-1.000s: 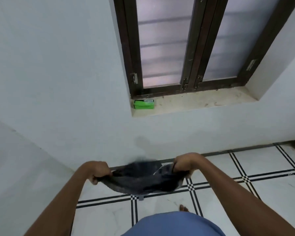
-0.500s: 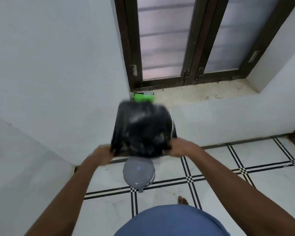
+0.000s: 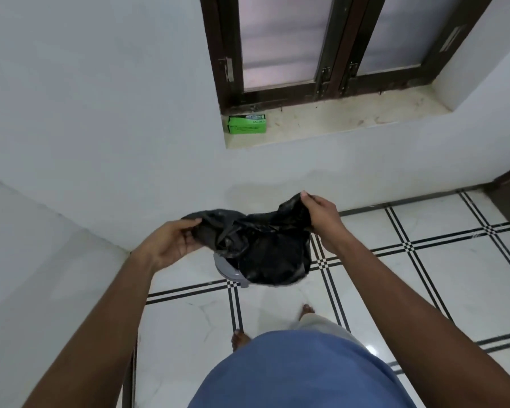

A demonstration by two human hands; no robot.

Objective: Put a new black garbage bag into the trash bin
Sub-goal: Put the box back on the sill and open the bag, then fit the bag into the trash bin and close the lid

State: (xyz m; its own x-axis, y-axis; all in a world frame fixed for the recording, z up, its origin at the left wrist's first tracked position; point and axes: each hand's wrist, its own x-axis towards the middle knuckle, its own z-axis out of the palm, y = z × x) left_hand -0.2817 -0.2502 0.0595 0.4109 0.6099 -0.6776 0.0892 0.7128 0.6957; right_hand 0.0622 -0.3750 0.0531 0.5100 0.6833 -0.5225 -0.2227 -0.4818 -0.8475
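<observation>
Both hands, left [image 3: 171, 242] and right [image 3: 321, 217], pinch a crumpled black plastic garbage bag [image 3: 262, 248] above the grey round trash bin [image 3: 227, 267]. Best next: spread the mouth open before lowering.

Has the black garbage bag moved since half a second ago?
Yes. The black garbage bag has dropped: it reached the green box on the sill, now hangs well below it, over the grey bin.

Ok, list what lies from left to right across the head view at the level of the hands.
left hand → black garbage bag, held over the grey trash bin → right hand
</observation>
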